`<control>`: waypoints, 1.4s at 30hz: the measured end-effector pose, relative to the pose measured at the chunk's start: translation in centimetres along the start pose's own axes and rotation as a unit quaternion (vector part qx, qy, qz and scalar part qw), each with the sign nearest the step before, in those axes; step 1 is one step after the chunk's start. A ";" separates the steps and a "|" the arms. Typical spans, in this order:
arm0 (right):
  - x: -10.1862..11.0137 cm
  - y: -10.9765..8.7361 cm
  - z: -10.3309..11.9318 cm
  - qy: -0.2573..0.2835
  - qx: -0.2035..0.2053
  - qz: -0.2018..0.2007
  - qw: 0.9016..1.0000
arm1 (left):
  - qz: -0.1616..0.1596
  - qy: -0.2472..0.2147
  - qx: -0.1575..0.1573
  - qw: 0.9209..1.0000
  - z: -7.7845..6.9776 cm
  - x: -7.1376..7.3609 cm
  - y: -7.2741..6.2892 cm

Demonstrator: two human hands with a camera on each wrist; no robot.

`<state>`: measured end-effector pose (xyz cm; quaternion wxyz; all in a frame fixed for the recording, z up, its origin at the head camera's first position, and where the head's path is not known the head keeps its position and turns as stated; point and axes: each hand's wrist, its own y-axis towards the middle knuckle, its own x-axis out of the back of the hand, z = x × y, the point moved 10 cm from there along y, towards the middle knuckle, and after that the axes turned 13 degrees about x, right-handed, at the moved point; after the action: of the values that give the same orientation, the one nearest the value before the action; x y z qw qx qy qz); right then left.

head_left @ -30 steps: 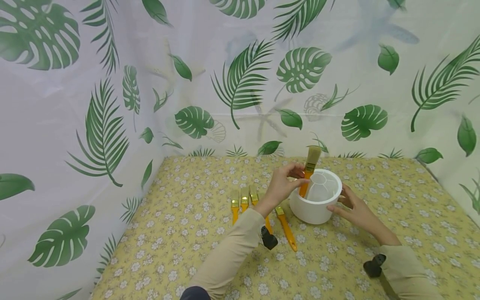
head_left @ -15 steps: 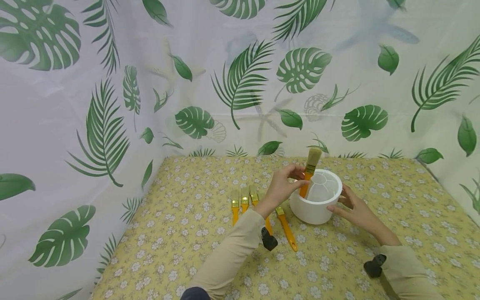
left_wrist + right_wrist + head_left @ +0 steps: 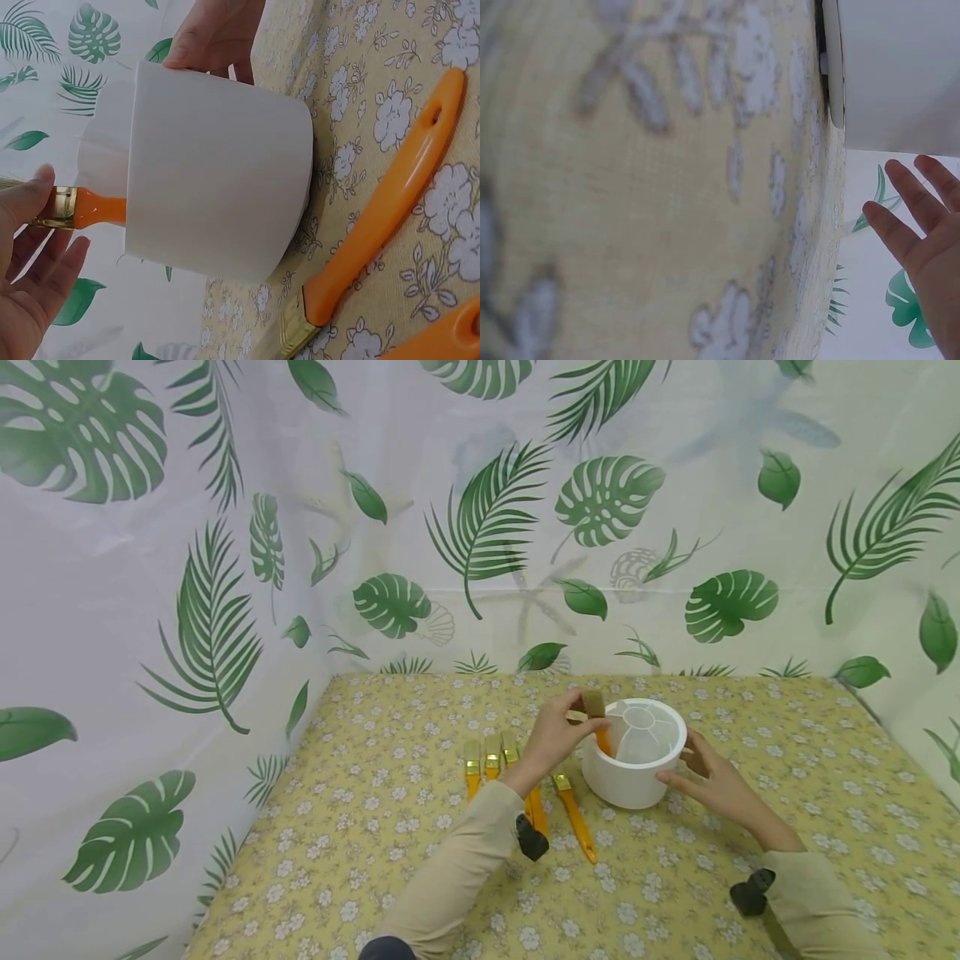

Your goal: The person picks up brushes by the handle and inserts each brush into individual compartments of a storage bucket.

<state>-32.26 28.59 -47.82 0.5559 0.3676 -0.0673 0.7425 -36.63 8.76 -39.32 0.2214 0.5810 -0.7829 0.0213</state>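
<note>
My left hand point(image 3: 553, 737) pinches a flat paintbrush point(image 3: 593, 702) with pale bristles, a gold ferrule and an orange handle. In the left wrist view, thumb and fingers are at the ferrule point(image 3: 64, 206), and the handle's lower part is hidden behind the wall of a white round divided organizer point(image 3: 622, 785). The bristles point up and lean left. My right hand point(image 3: 712, 787) rests against the organizer's right side, thumb at the front, other fingers farther back. In the right wrist view those fingers point(image 3: 900, 232) are straight and spread beside the white wall.
Left of the organizer, several like paintbrushes point(image 3: 491, 762) lie side by side, partly under my left forearm. One more brush point(image 3: 576, 822) lies just in front of the organizer. A floral yellow cloth point(image 3: 360, 827) covers the table; a leaf-print curtain point(image 3: 480, 527) hangs behind.
The held paintbrush has tipped left and sunk lower, its bristles now by my left fingers. My right hand and the organizer have stayed put.
</note>
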 end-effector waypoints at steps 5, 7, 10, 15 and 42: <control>0.1 -0.1 0.1 -0.008 -0.002 -0.005 1.000 | -0.003 0.005 -0.005 1.000 0.3 0.2 0.0; 0.2 0.0 0.2 -0.006 0.000 -0.009 1.000 | -0.002 0.006 -0.004 1.000 0.5 0.3 0.0; 0.2 0.0 0.4 0.000 0.005 -0.015 1.000 | 0.000 0.002 0.001 1.000 0.8 0.3 0.0; 0.3 0.0 0.5 0.009 0.010 -0.020 1.000 | 0.005 0.004 0.012 1.000 1.4 0.4 -0.1; 0.3 0.1 0.6 0.001 0.023 -0.025 0.999 | 0.016 0.006 0.021 1.000 2.9 1.5 -0.9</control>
<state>-32.06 28.48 -47.18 0.5656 0.3812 -0.0407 0.7302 -37.07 6.30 -41.59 0.2135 0.5730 -0.7900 0.0441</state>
